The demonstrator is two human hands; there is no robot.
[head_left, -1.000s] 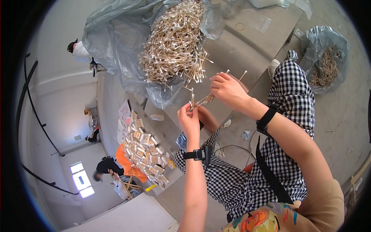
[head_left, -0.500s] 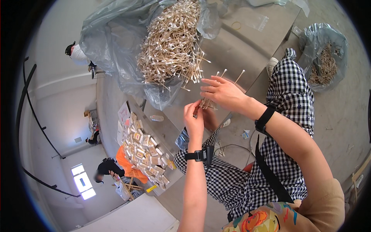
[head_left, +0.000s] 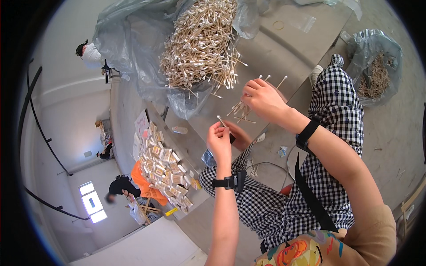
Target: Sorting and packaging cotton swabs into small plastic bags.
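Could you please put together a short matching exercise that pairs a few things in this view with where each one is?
Things:
1. big heap of cotton swabs
2. small bunch of swabs
3. single swab
4. pile of small packets

Places:
A. pinched in the left hand
B. on the table edge, left of the left hand
C. in the open grey plastic bag
D. held in the right hand

Pairs: 1-C, 2-D, 3-A, 4-B
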